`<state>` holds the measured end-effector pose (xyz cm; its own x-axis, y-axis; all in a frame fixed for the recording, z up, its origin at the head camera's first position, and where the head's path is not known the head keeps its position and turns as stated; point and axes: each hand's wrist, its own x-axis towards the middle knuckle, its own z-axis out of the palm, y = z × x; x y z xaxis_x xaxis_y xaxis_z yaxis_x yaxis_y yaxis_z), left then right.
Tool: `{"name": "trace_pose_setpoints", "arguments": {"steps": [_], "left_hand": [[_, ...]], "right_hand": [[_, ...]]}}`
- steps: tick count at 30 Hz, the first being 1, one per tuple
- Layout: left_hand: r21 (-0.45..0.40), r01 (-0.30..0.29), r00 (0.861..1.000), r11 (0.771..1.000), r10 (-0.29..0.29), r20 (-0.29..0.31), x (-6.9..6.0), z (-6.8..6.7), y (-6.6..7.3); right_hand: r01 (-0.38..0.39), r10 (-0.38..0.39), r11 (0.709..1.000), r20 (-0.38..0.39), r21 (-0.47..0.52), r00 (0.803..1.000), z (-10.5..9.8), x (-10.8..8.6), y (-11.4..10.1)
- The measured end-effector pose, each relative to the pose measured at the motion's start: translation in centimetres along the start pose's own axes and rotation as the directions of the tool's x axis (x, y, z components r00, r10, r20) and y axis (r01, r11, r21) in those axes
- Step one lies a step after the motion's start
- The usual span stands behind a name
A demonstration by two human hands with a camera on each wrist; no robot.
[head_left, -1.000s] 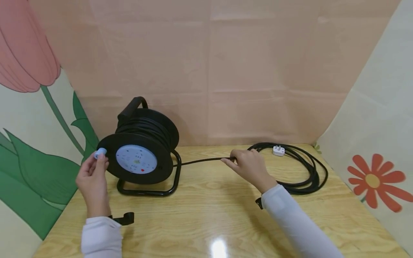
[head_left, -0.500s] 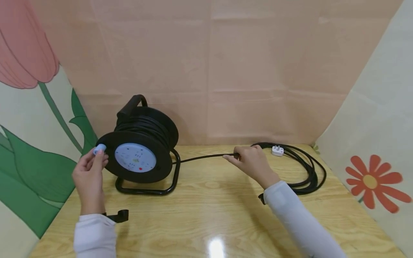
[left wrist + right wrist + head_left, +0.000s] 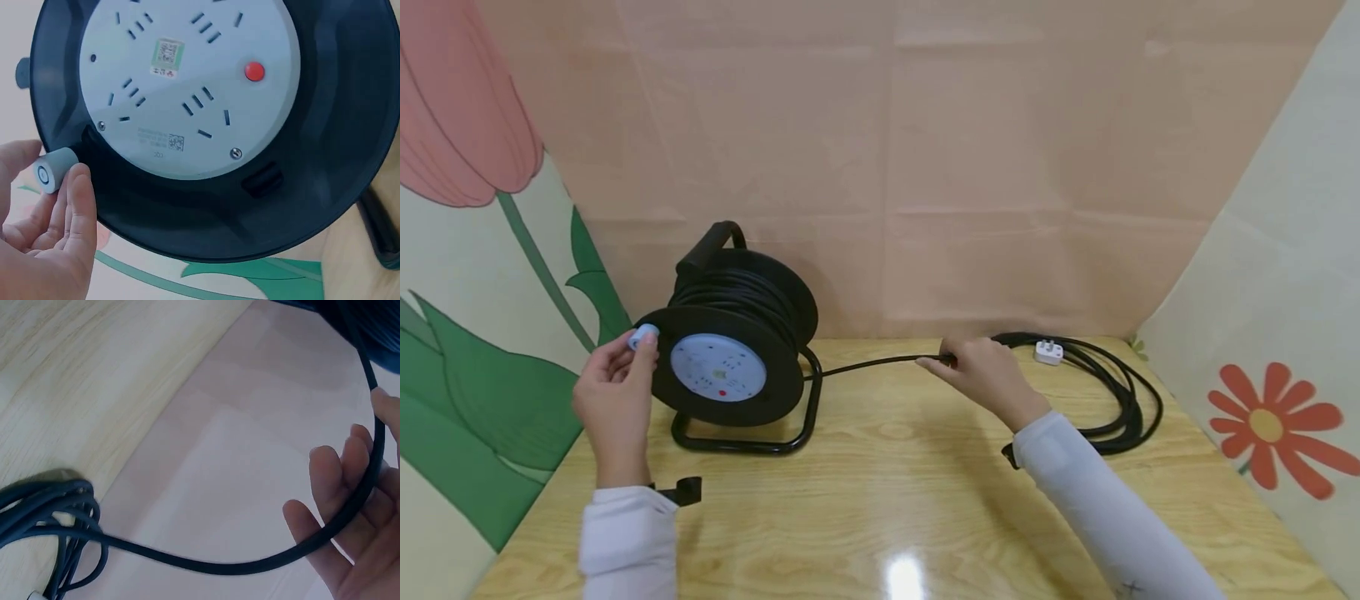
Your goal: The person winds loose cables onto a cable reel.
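Note:
My left hand (image 3: 613, 404) pinches the pale blue crank knob (image 3: 643, 337) on the rim of a black cable reel (image 3: 784, 392). In the left wrist view, thumb and fingertips hold the knob (image 3: 56, 169) from both sides. A pale socket panel (image 3: 200, 112) with a red button (image 3: 254, 71) fills the reel's face. Over on the right, my right hand (image 3: 992, 382) holds the black cable (image 3: 872, 362) between the reel and a loose coil. In the right wrist view, the cable (image 3: 237, 568) runs across the loosely curled fingers, with the thumb touching it.
The coil of cable (image 3: 1131, 417) lies on the right of the wooden table (image 3: 865, 508), with a white plug (image 3: 1048, 352) on it. The reel stands on a black tubular frame (image 3: 741, 448) and has a top handle (image 3: 700, 252). Printed sheets stand behind and beside the table.
The knob has moved up and right along its arc with my left hand, and the reel has turned slightly clockwise. My right hand has shifted slightly right, still holding the cable.

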<state>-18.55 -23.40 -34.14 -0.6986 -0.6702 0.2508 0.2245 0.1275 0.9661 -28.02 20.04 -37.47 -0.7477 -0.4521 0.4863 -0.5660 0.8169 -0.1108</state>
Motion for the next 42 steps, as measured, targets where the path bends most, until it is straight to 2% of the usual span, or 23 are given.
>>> {"name": "trace_pose_setpoints", "arguments": {"steps": [3,5,11,19,25,32,42], "left_hand": [[0.074,-0.041,0.999,0.996,0.041,-0.003,-0.2,0.5,0.3],[0.107,-0.060,0.998,0.992,0.061,-0.008,-0.4,0.7,0.5],[0.168,-0.101,0.995,0.981,0.103,-0.005,-0.9,1.2,0.9],[0.211,-0.182,0.983,0.960,0.186,0.002,-1.3,1.9,1.5],[0.234,-0.218,0.975,0.948,0.221,0.014,-1.6,2.7,2.0],[0.257,-0.329,0.943,0.909,0.332,0.036,-2.1,3.7,2.1],[0.291,-0.388,0.920,0.874,0.385,0.069,-2.9,4.5,1.9]], "right_hand": [[-0.003,0.002,0.999,-0.031,-0.043,1.000,0.0,0.3,-0.4],[-0.014,0.013,0.998,-0.025,-0.058,1.000,0.1,0.5,-0.7],[-0.019,0.019,1.000,0.042,0.016,0.999,0.2,0.7,-1.3],[0.027,-0.028,0.999,0.020,0.032,0.999,0.2,1.2,-1.6],[0.017,-0.017,1.000,0.049,0.013,0.999,0.7,1.5,-1.7],[0.098,-0.098,0.995,0.079,0.003,0.992,1.9,1.5,-1.8],[0.067,-0.065,0.998,0.148,-0.006,0.987,2.6,1.9,-2.7]]}}
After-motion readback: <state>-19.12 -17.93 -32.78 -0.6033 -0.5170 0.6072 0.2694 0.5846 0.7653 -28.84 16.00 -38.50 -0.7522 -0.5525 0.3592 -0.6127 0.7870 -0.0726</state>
